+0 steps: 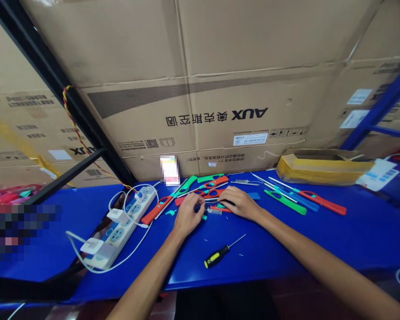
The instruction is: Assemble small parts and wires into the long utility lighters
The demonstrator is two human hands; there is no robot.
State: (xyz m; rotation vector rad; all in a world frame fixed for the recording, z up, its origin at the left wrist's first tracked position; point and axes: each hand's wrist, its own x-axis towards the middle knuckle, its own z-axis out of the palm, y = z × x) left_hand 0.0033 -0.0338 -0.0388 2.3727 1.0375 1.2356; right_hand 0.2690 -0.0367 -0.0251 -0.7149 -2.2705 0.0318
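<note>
My left hand (188, 215) curls around a small dark blue plastic part (198, 208) above the blue workbench (253, 262). My right hand (238, 203) lies across a partly hidden red and green lighter body (220, 207), and its fingertips hide what they touch. Between my hands sits a small metal part (214, 211). Several long red, green and blue utility lighters (323, 202) and loose lighter shells lie behind and to the right of my hands. A yellow-handled screwdriver (217, 256) rests nearer me, below my hands.
A white power strip (126, 226) with plugged-in chargers and cables lies to the left. A cardboard box lid with yellow tape (323, 166) stands at the bench's back right. Large cardboard cartons (200, 80) rise behind the bench, beside black and blue shelf uprights.
</note>
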